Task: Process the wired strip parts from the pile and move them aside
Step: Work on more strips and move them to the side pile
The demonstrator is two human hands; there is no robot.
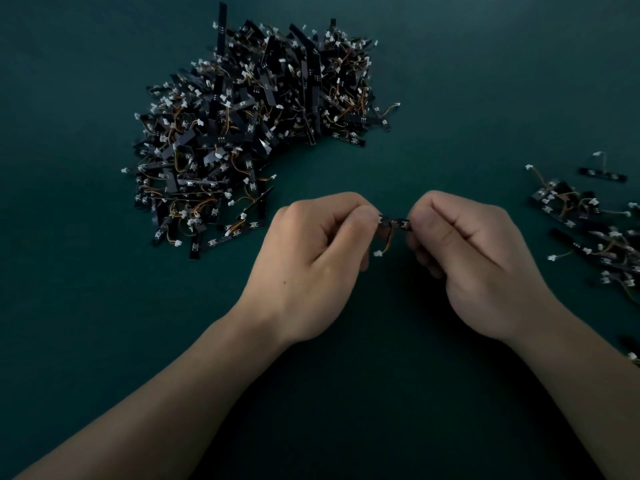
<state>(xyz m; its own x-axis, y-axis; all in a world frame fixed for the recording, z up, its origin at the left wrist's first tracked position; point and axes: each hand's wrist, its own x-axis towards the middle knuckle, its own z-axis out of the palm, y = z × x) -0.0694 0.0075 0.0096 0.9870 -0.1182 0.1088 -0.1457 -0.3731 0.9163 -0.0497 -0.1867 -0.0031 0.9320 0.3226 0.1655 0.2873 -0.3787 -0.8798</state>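
A dark teal table top (104,306) fills the view under dim light. At about eleven o'clock from the middle lies the big pile (249,133) of black strip parts with white plugs and orange-yellow wires. At three o'clock, along the right edge, a smaller heap (595,230) of the same parts is spread out. Just below the middle the two hands meet above the table. The left hand (311,265) and the right hand (485,265) both have their fingers curled, each pinching one end of a single strip part (394,223), which spans the short gap between the fingertips. Its thin wire (388,239) hangs down from the strip, with a white plug (377,253) at its end, just beside the left fingers.
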